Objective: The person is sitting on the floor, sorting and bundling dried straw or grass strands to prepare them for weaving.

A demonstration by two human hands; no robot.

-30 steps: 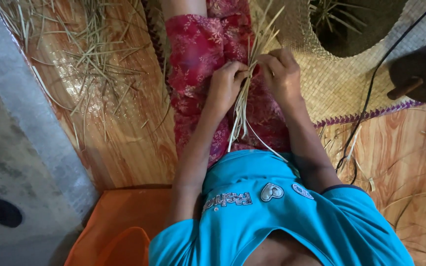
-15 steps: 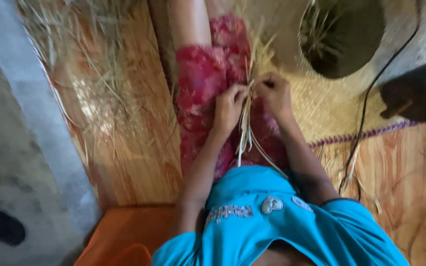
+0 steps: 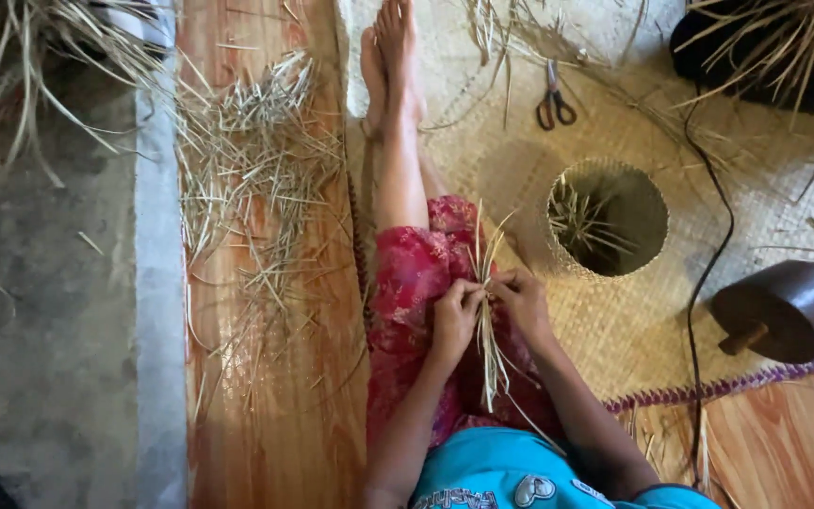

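I sit on the floor with my legs stretched out, wearing a red patterned skirt [image 3: 412, 283]. Over my lap both hands pinch a small bundle of pale straw strips [image 3: 488, 349]. My left hand [image 3: 456, 316] grips the strips from the left and my right hand [image 3: 520, 300] grips them from the right, fingers touching at the bundle's middle. The strips' ends fan out above my hands and hang down toward my blue shirt [image 3: 520, 481].
A half-woven round basket [image 3: 607, 219] stands to the right on a woven mat [image 3: 614, 330]. Scissors [image 3: 554, 102] lie further off. A dark wooden mallet-like block [image 3: 784, 309] and a black cord [image 3: 708, 273] lie at the right. Cut straw bits [image 3: 247, 179] litter the wooden floor at the left.
The view has tilted up and away, so my feet, the scissors and the whole basket now show. My hands still hold the straw bundle over my lap.
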